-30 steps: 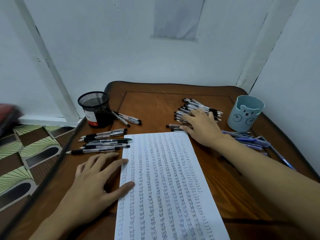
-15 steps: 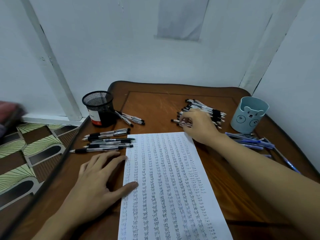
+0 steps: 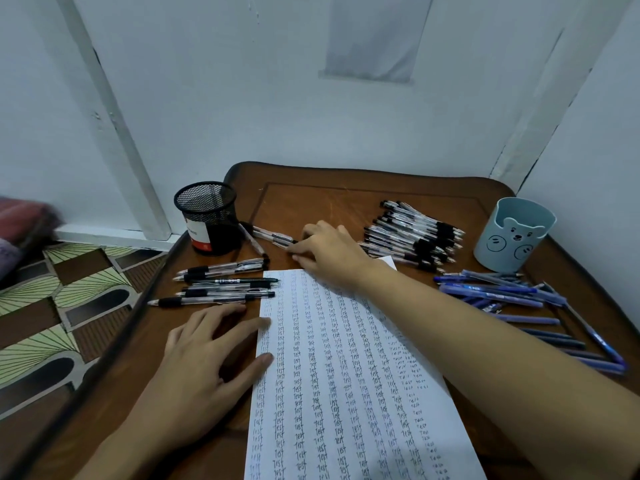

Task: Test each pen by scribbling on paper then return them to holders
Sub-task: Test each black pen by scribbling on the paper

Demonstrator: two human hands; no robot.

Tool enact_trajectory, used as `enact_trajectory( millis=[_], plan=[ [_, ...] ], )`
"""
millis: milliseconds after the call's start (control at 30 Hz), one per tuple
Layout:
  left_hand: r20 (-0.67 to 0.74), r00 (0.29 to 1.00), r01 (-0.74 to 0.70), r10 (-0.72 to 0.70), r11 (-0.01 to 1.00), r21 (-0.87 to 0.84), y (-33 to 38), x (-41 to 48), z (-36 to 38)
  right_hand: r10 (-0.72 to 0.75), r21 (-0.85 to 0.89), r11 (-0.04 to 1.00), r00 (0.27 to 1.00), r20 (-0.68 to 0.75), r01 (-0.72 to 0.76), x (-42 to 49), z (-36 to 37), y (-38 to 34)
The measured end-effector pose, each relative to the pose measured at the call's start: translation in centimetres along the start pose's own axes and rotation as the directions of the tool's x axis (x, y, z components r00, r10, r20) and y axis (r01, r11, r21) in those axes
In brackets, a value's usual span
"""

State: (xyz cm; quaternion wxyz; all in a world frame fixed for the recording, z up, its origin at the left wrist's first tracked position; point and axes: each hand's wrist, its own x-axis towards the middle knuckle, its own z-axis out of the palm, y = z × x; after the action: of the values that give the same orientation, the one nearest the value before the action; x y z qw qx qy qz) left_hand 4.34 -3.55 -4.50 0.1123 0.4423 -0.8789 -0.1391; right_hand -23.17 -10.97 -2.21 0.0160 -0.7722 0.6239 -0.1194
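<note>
The right hand (image 3: 330,252) reaches across the top of the white sheet of paper covered in rows of "test" (image 3: 346,375), forearm slanting over its right half. Its fingers are curled, with the tips at the dark end of a clear pen with a black tip (image 3: 273,235) that lies beside the black mesh pen holder (image 3: 206,216). I cannot tell whether the grip is clamped on that pen or only touches it.

The left hand (image 3: 207,358) lies flat on the brown wooden counter (image 3: 329,202), grip apart and fingers spread, with index fingertip and thumb tip on the paper's left edge.

Just beyond the left hand, a row of clear and black pens (image 3: 221,282) lies side by side, ends near the paper. A heap of clear pens with black grips (image 3: 415,237) sits right of the right hand, near the light blue cup with a bear face (image 3: 516,230). Loose blue pens (image 3: 502,292) spread toward the counter's right rim.

Bare wood shows between holder and heap, up to the curved back rim against the pale wall (image 3: 311,116). Off the left rim lies the green and brown patterned floor (image 3: 69,306).
</note>
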Motion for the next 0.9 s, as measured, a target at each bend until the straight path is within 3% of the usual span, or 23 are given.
enact_trajectory(
  millis=[300,433,600,900],
  plan=[
    [-0.015,1.000,-0.010,0.010,1.000,0.014,0.0,0.0,0.2,0.132,0.119,0.986,0.980,-0.146,-0.115,-0.5,0.2,0.2],
    [-0.016,1.000,-0.010,0.010,1.000,0.013,0.2,0.0,0.1,0.117,0.174,0.981,0.974,-0.193,-0.084,-0.6,0.1,-0.3],
    [-0.008,1.000,-0.001,0.001,1.000,0.002,0.1,0.1,0.0,0.148,0.107,0.985,0.979,-0.141,-0.134,0.0,0.3,-1.2],
    [0.026,0.999,-0.020,0.019,0.999,0.028,0.1,-0.1,-0.1,0.247,0.144,0.967,0.920,-0.305,-0.212,-2.6,1.5,0.5]
  ],
)
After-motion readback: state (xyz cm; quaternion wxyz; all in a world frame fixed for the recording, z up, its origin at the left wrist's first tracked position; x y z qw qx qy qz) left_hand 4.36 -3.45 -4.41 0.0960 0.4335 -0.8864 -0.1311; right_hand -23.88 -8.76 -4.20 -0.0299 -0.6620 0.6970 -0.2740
